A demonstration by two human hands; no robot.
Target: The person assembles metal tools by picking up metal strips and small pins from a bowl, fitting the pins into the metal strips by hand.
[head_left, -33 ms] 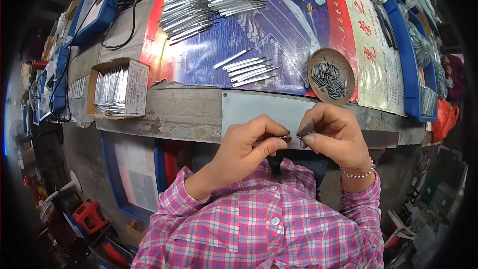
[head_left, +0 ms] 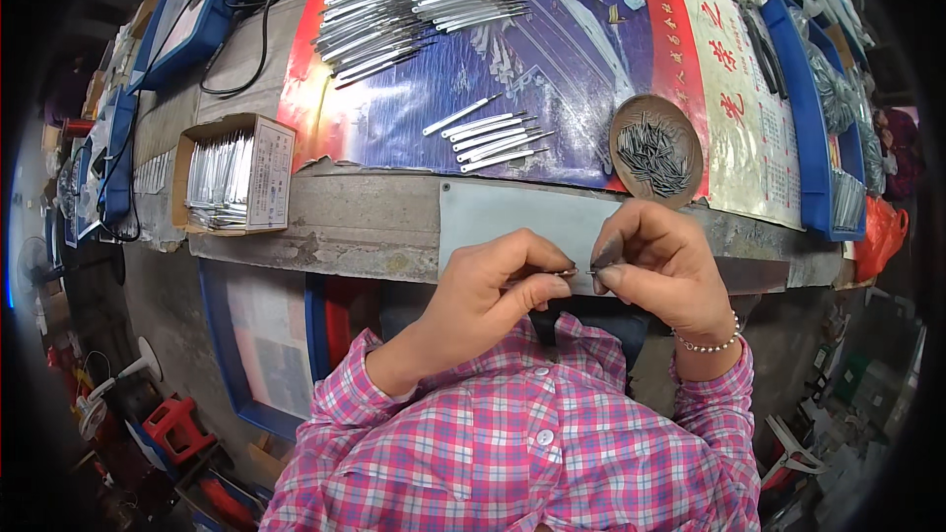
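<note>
My left hand [head_left: 498, 281] is closed in a pinch, thumb against forefinger. A thin piece of metal just shows at its fingertips; the rest is hidden in the hand. Facing it across a small gap, my right hand [head_left: 665, 271] pinches a tiny dark pin, its fingertips smudged black. Both hands are above the front edge of the bench, over a pale sheet [head_left: 522, 217]. Just beyond my right hand stands a round brown bowl [head_left: 680, 123] of short dark metal pins [head_left: 652, 156]. Several silver rods with thin dark tips [head_left: 493, 141] lie on the poster beyond the sheet.
Rows of similar silver rods [head_left: 370, 20] cover the poster's far side. At left, a cardboard box [head_left: 271, 177] holds more rods. Blue trays [head_left: 813, 138] line the right side, with a red bag [head_left: 880, 236] beside them. A black cable [head_left: 261, 64] curls at far left.
My right hand has risen very slightly, and the fingertips of both hands have shifted a little. The things on the bench are unmoved.
</note>
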